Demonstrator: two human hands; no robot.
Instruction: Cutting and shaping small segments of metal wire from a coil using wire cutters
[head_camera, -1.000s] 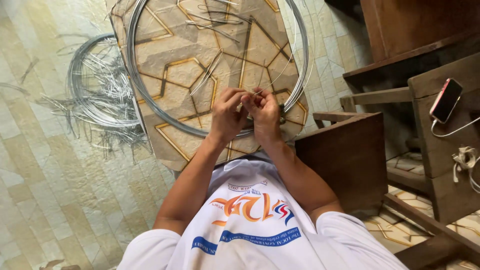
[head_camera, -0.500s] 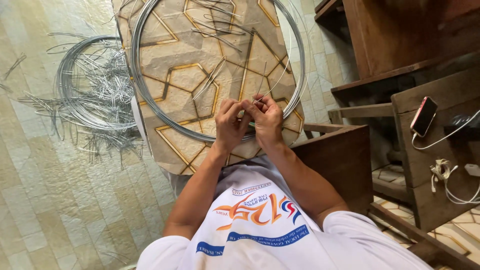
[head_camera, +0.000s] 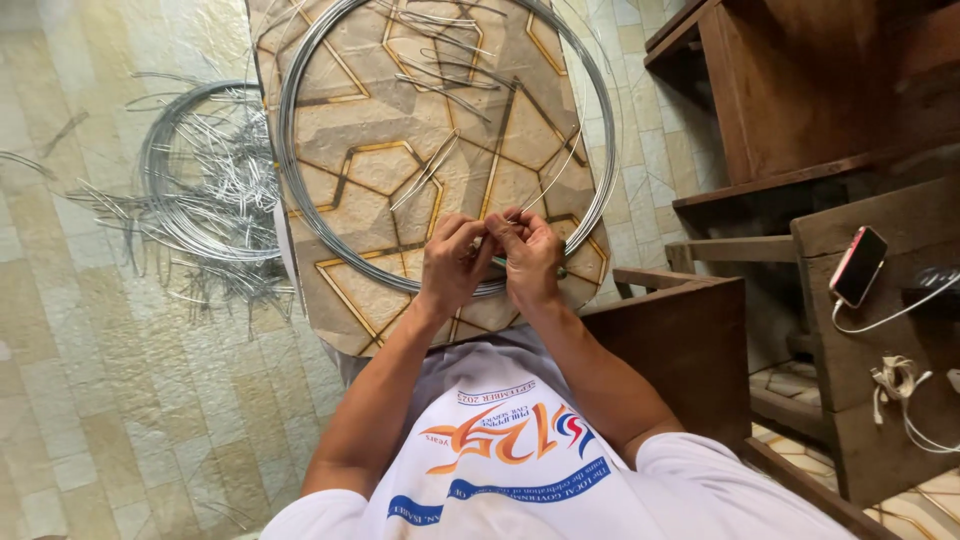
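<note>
- Left hand and right hand knuckle to knuckle over the near arc of a large wire hoop, fingertips of both curled in and pinched on thin wire at the rim.
- Exact grip hidden: pinch point buried between the two thumbs, so wire end or tie there not to be made out.
- Hoop of several grey strands flat on a patterned board with gold lines; far arc cut off by the top edge.
- Short cut wire pieces scattered on the board inside the hoop, some crossing; count unclear.
- Tangled wire coil on the tiled floor left of the board, well apart from the hands, loose ends sticking out.
- Wooden furniture close beside the right forearm; further shelves right, partly out of frame.
- Phone with a white cable leaning on a wooden ledge at far right; screen too dark to read.
</note>
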